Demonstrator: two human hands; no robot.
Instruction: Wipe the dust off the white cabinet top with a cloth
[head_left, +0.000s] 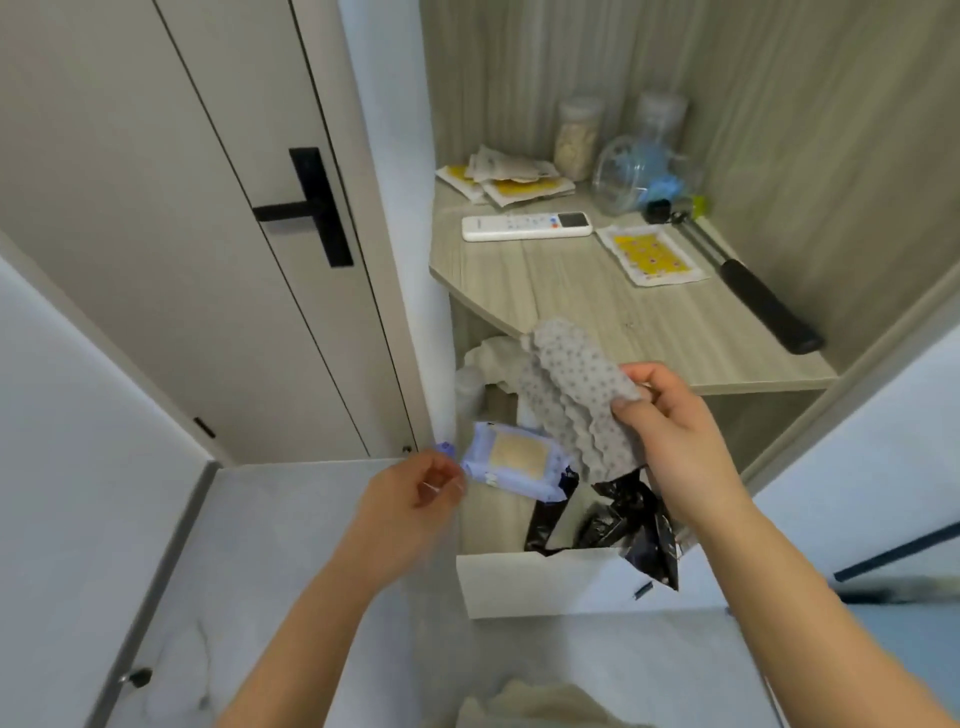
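My right hand (670, 421) grips a grey cloth (576, 395) with a dotted, bumpy texture, which hangs folded over the open drawer. My left hand (415, 488) pinches the end of a purple wipe pack (519, 457) and holds it just left of the cloth. Both hands are in front of a wood-grain shelf (571, 301). The white drawer (571, 587) below them stands pulled out. A white cabinet panel (883, 431) rises at the right; I cannot see its top surface.
Black plastic bags (623, 519) fill the drawer. On the shelf lie a white remote (524, 227), yellow packets (649, 254), jars (576, 137) and a black stick (763, 301). A door with a black handle (311, 208) stands to the left. The grey floor (285, 545) lies below.
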